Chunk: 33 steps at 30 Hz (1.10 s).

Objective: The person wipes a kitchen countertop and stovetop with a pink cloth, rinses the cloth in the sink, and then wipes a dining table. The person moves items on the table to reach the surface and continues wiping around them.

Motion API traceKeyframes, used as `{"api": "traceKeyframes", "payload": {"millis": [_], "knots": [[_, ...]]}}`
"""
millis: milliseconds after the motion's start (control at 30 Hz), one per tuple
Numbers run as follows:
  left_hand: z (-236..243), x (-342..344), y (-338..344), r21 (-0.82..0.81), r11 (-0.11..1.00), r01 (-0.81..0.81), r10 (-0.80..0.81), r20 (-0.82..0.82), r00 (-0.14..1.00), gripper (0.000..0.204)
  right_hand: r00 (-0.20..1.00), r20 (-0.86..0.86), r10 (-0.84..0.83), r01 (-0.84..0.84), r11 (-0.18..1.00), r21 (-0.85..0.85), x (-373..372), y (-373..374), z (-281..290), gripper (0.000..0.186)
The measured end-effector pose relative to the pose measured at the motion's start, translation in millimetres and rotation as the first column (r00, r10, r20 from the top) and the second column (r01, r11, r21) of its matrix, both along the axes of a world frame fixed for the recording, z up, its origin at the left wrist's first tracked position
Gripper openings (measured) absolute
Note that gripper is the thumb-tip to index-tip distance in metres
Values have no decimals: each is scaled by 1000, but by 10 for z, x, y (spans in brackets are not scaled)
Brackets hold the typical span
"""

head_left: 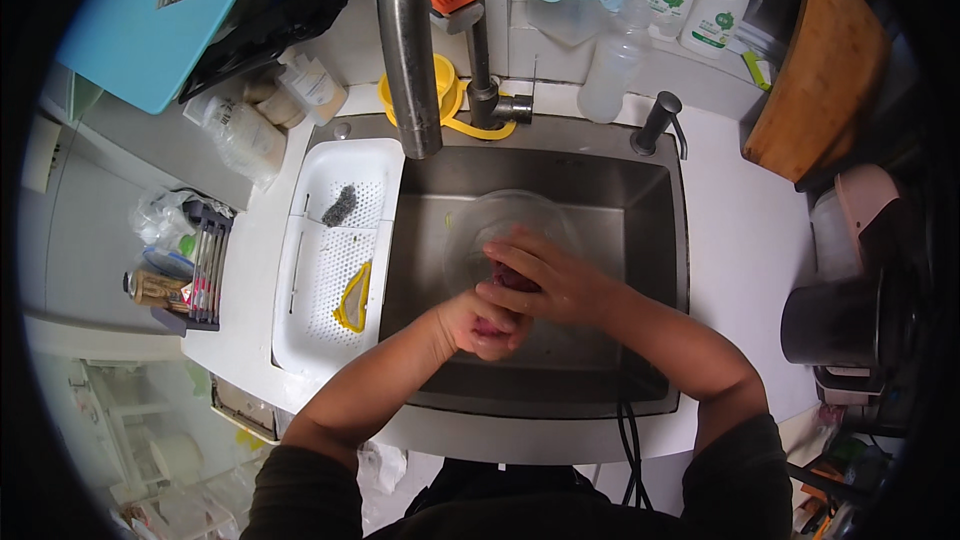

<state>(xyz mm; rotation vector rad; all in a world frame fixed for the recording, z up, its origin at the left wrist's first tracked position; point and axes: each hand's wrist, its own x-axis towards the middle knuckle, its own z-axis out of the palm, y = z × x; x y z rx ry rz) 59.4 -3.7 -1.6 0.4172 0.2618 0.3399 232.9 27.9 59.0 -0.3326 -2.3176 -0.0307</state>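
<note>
The steel sink (520, 168) is partly covered by a white perforated tray (300, 340) at left. The faucet (408, 60) hangs over its back edge. In the sink stands a clear bowl (468, 225); above it, the right hand (550, 282) and left hand (487, 325) hold a dark red thing (513, 278) between curled fingers.

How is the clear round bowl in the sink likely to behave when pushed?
The clear bowl would probably slide rather than roll, since it seems to stand in a flat-bottomed sink. It likely holds its shape, given its evenly round rim.
</note>
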Motion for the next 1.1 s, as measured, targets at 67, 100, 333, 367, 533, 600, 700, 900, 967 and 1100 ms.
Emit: {"api": "traceKeyframes", "payload": {"millis": [67,100,333,367,533,600,700,900,967,1100], "knots": [[1,50,-50,-106,970,218,-210,86,974,18,991,-4,132,-131,986,-101,-2,13,-25,40],[12,64,-57,-173,926,336,-309,166,936,17,979,1,202,-199,968,-153,-1,9,-38,39],[126,142,7,-94,972,217,-236,-379,895,33,876,481,-15,85,989,-124,69,-35,-101,10],[121,153,32,12,975,224,-183,-539,822,29,840,541,-45,131,984,-120,62,-39,-122,9],[54,190,259,614,309,726,549,-739,391,15,745,652,-144,430,850,-304,-70,-16,-322,10],[82,166,356,463,301,834,580,-783,225,19,750,625,-216,530,761,-374,-132,6,-432,14],[204,128,437,300,155,941,621,-770,143,22,704,662,-256,647,615,-450,-215,-37,-621,18],[464,176,431,207,-165,964,570,-778,264,22,915,157,-371,280,308,-909,-308,-357,-969,19],[544,220,422,173,-218,960,562,-782,269,22,931,115,-347,62,-158,-985,-338,-466,-958,16],[740,257,401,105,-353,930,643,-694,323,23,861,-157,-484,-464,-621,-632,-355,-553,-653,19]]}}
